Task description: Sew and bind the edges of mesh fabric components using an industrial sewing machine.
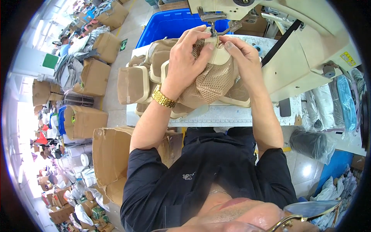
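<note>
A beige fabric piece (213, 82) with honeycomb mesh and a smooth cream panel lies bunched beneath the needle area (212, 30) of a sewing machine (305, 63). My left hand (185, 61) grips its left side, thumb and fingers pressing the cloth close to the presser foot. On the other side, my right hand (244, 56) pinches the cream edge just right of the needle. The exact stitching point is partly hidden by my fingertips. Several similar tan pieces with cream binding (133, 84) are heaped on the white worktable (216, 120), left of and beneath the held piece.
Behind the table stands a blue plastic bin (164, 24). A dark flat object (285, 107) lies at the table's right. An open cardboard box (110, 154) is by my left elbow. Plastic-wrapped rolls (320, 108) sit at right. Far left, loaded boxes (91, 79) and another person (64, 47).
</note>
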Action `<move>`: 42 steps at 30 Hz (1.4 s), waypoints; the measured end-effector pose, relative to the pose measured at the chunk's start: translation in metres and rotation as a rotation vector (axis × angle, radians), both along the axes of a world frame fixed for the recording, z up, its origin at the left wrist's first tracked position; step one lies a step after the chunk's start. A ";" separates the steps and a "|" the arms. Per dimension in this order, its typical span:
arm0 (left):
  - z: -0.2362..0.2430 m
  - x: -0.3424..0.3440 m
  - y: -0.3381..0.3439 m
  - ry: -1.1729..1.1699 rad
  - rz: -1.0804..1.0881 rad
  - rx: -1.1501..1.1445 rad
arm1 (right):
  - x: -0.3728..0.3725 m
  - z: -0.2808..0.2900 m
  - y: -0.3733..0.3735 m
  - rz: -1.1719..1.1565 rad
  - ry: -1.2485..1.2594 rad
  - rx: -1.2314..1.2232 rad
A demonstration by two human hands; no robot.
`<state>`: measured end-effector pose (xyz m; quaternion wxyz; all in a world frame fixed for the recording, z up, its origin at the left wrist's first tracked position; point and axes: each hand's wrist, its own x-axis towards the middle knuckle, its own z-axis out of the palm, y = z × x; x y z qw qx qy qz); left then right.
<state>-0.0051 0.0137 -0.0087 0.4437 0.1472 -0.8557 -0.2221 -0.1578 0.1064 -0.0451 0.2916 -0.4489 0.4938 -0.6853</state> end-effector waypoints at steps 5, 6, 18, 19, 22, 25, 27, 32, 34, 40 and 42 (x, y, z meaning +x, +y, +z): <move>-0.004 -0.002 0.003 0.019 0.045 0.039 | -0.001 0.000 -0.006 0.004 -0.038 -0.060; -0.003 -0.002 0.005 0.019 0.047 0.039 | -0.002 0.000 -0.008 0.013 -0.062 -0.062; -0.007 -0.008 0.012 -0.009 0.136 -0.005 | -0.007 -0.004 -0.019 0.057 -0.147 -0.065; -0.006 -0.010 0.013 -0.014 0.146 0.016 | -0.009 -0.005 -0.020 0.055 -0.146 -0.066; -0.004 -0.012 0.012 -0.012 0.145 0.039 | -0.013 -0.008 -0.020 0.135 -0.272 -0.044; -0.003 -0.012 0.010 -0.015 0.142 0.052 | -0.011 -0.005 -0.017 0.041 -0.123 -0.037; -0.003 -0.011 0.010 -0.024 0.147 0.063 | -0.008 -0.001 -0.015 0.003 0.055 -0.285; -0.001 -0.010 0.007 0.000 0.103 0.141 | -0.002 0.016 0.006 0.032 0.032 -0.367; -0.002 -0.012 0.004 0.012 0.091 0.112 | -0.006 0.015 0.012 0.026 0.029 -0.335; 0.000 -0.010 -0.001 -0.030 0.091 0.182 | -0.025 0.014 0.047 -0.015 0.043 -0.190; 0.001 -0.010 -0.002 -0.041 0.083 0.228 | -0.032 0.012 0.061 -0.072 0.089 -0.187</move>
